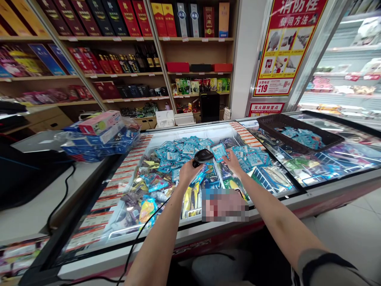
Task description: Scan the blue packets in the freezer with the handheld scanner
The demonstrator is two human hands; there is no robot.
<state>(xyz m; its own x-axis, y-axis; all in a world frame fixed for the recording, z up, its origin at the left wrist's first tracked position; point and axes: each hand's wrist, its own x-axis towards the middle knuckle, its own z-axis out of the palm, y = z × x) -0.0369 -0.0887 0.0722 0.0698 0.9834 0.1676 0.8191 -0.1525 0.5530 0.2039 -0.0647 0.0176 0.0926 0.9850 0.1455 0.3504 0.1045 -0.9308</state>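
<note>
My left hand (188, 173) is closed around the handle of a black barcode scanner (203, 155), its cable trailing down along my forearm. The scanner's head points right, close to a small blue packet (219, 151). That packet is pinched by its right edge in my right hand (232, 162). Beneath and behind both hands, many similar blue packets (187, 149) lie in a loose heap on the glass top of a chest freezer (119, 214). A smaller group of blue packets (254, 158) lies to the right of my right hand.
A dark brown plastic tray (268, 123) with more blue packets stands on the freezer at the right. Blue plastic-wrapped packages with a pink box (99, 123) sit at the left. Shelves of boxes (196, 39) line the back wall. The scanner's cable (139, 234) crosses the freezer's front edge.
</note>
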